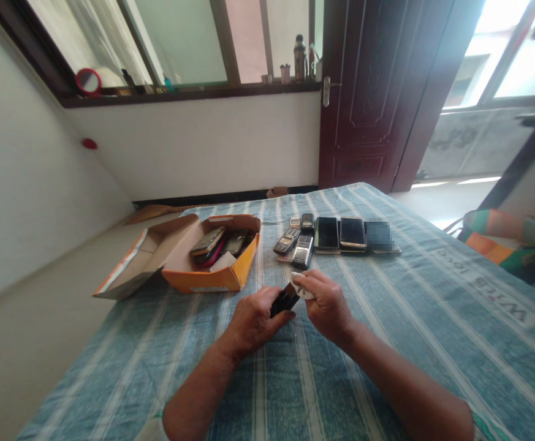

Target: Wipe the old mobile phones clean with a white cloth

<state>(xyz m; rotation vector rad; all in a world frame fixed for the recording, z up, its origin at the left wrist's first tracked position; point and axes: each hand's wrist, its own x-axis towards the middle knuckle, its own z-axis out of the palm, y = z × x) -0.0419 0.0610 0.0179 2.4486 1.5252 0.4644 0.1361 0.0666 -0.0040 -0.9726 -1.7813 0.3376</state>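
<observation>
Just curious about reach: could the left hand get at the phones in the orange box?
Likely yes: the orange box is open, with phones showing, though the left hand holds a dark object.

One wide cam, head-worn, aimed forward and down: left hand and right hand close, cloth below, door and window farther back.

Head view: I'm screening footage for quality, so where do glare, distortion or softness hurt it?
Head view, upper right: daylight bleaches the window; head view, towards the edges: the white wall leans, which suggests a wide lens; head view, centre: the black object in the left hand is too soft for fine detail; head view, right of the phones: pixelation hides a patch.
</observation>
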